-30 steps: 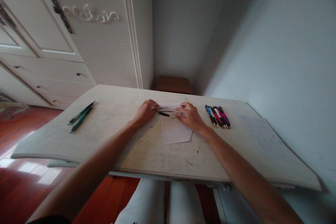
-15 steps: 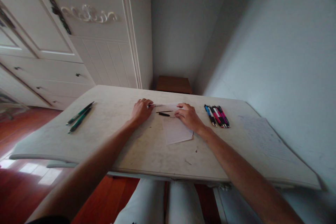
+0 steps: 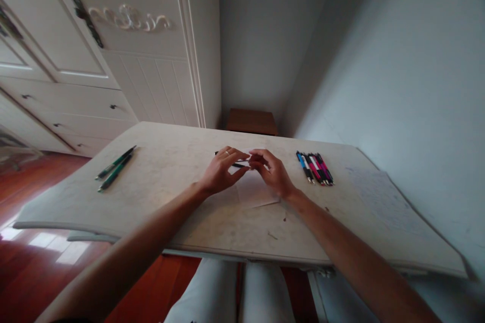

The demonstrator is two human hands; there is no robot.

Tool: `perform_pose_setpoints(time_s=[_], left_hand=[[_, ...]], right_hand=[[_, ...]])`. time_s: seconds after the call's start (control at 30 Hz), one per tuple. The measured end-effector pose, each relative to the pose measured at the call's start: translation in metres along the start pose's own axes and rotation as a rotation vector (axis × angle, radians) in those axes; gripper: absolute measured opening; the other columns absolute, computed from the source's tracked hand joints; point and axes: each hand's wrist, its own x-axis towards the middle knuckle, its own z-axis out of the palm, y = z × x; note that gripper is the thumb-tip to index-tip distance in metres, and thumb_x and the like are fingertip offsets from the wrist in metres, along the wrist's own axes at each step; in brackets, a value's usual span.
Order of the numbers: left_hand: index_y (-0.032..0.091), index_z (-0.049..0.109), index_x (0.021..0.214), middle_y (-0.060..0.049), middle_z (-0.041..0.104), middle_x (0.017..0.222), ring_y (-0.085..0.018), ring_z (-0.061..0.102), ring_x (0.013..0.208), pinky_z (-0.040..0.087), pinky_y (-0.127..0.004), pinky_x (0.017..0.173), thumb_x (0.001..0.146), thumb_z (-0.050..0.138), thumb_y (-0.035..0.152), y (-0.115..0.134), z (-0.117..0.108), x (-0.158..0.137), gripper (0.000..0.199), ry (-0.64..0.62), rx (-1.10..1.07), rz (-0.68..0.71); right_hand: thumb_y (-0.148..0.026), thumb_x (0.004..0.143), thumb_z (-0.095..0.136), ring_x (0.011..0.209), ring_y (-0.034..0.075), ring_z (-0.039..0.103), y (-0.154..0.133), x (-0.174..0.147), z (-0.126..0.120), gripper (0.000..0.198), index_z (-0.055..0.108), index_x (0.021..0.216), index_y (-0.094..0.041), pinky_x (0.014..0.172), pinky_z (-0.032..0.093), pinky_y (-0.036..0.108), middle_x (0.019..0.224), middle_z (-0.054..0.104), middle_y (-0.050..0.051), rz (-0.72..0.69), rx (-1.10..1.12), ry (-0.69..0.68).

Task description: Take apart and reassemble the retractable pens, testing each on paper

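Note:
Over the lined paper (image 3: 261,196), my left hand (image 3: 220,170) and my right hand (image 3: 273,174) come together, fingertips meeting. The fingers of each curl toward the thumb in a pinch. Whatever sits between the fingertips is too small to make out. A short black pen part (image 3: 238,165) shows on the table between the hands, beside a thin dark stick like a refill, both partly covered. A dark tip (image 3: 215,153) pokes out behind my left hand; the remainder of it is hidden.
Two green pens (image 3: 115,171) lie at the left of the white table (image 3: 162,156). To the right is a row of several blue, white, pink and purple pens (image 3: 314,168). A written sheet (image 3: 382,197) lies by the wall. A white wardrobe (image 3: 151,86) stands behind on the left.
My left hand has moved right, from beside the paper to meet my right hand. My right hand has changed its finger pose, its fingertips now touching or nearly touching the left's.

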Motion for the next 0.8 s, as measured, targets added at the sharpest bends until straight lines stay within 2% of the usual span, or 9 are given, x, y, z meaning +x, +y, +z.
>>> perform_pose_setpoints(time_s=[0.1,0.2,0.4,0.6,0.8], left_hand=[[0.019,0.066,0.104,-0.008,0.070,0.097,-0.019,0.061,0.093,0.050,-0.035,0.087,0.091,0.060,0.030,-0.0001,0.0023,-0.0010,0.018,0.036,-0.035,0.043],[0.019,0.069,0.101,-0.008,0.070,0.092,-0.018,0.062,0.087,0.051,-0.033,0.081,0.091,0.061,0.029,-0.0041,0.0016,-0.0006,0.017,0.109,-0.046,0.094],[0.019,0.071,0.099,-0.006,0.067,0.083,-0.015,0.061,0.078,0.051,-0.029,0.071,0.089,0.063,0.026,-0.0027,0.0013,0.0008,0.015,0.216,-0.068,0.190],[0.021,0.072,0.101,-0.006,0.065,0.087,-0.014,0.061,0.078,0.052,-0.027,0.070,0.089,0.062,0.024,-0.0051,0.0030,-0.0015,0.016,0.228,-0.052,0.137],[0.018,0.071,0.096,-0.006,0.065,0.088,-0.015,0.062,0.081,0.052,-0.028,0.073,0.085,0.064,0.020,-0.0073,0.0017,-0.0015,0.013,0.255,-0.050,0.093]], right_hand=[[-0.047,0.089,0.060,0.091,0.019,0.068,-0.0013,-0.0011,0.0055,0.035,0.061,0.115,-0.024,0.086,0.053,0.033,0.102,0.071,0.007,0.033,0.094,0.018],[-0.046,0.088,0.062,0.091,0.020,0.069,0.0000,-0.0009,0.0073,0.036,0.061,0.114,-0.022,0.085,0.054,0.035,0.100,0.072,0.006,0.072,0.157,0.038],[-0.044,0.086,0.065,0.092,0.021,0.070,-0.0021,-0.0014,0.0068,0.034,0.065,0.111,-0.021,0.084,0.055,0.034,0.097,0.074,0.006,0.075,0.141,0.075],[-0.043,0.086,0.065,0.101,0.024,0.070,-0.0030,-0.0025,0.0063,0.038,0.066,0.116,-0.020,0.089,0.056,0.038,0.110,0.073,0.009,0.097,0.114,0.088],[-0.038,0.088,0.063,0.111,0.025,0.066,-0.0060,-0.0030,0.0068,0.046,0.059,0.130,-0.019,0.100,0.051,0.043,0.117,0.071,0.010,0.045,0.070,-0.013]])
